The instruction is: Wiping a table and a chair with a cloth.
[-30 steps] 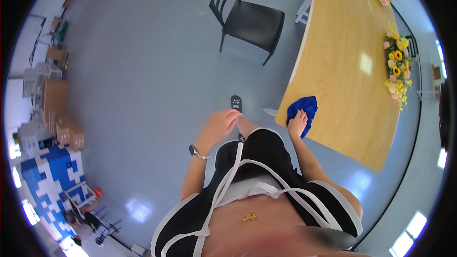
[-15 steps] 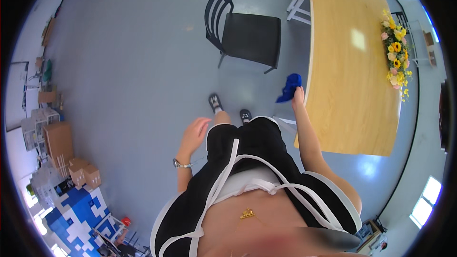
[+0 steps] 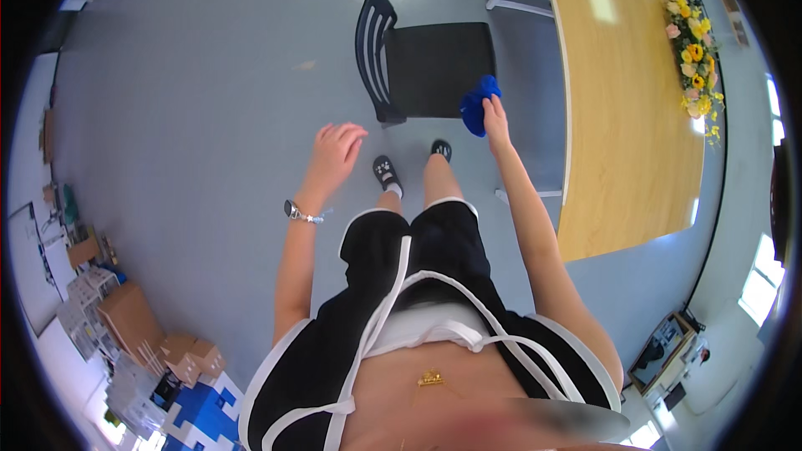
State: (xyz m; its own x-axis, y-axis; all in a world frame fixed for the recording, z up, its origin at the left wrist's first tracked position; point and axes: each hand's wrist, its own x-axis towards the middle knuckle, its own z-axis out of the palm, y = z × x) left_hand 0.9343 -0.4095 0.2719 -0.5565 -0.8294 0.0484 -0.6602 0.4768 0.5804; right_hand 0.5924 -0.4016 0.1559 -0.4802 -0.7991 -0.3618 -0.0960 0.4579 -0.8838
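Note:
A blue cloth (image 3: 474,111) hangs crumpled from my right hand (image 3: 495,121), whose fingers are closed on it. The cloth is in front of the near right corner of the black chair's seat (image 3: 439,58); I cannot tell whether it touches the seat. The slatted backrest (image 3: 374,58) stands on the chair's left side. My left hand (image 3: 337,154) is stretched forward over the floor, left of the chair, with nothing in it and its fingers loosely extended. A watch and a bracelet circle the left wrist.
To the right runs a long light-wood table (image 3: 618,134) on white legs, with a yellow and pink flower arrangement (image 3: 693,58) along its far side. Grey floor (image 3: 209,159) spreads to the left. Cardboard boxes (image 3: 192,359) stand at the lower left. My feet are just before the chair.
My right hand has carried the blue cloth from beside the table edge leftward and forward to the chair seat. My left hand has reached forward. I have stepped closer to the chair.

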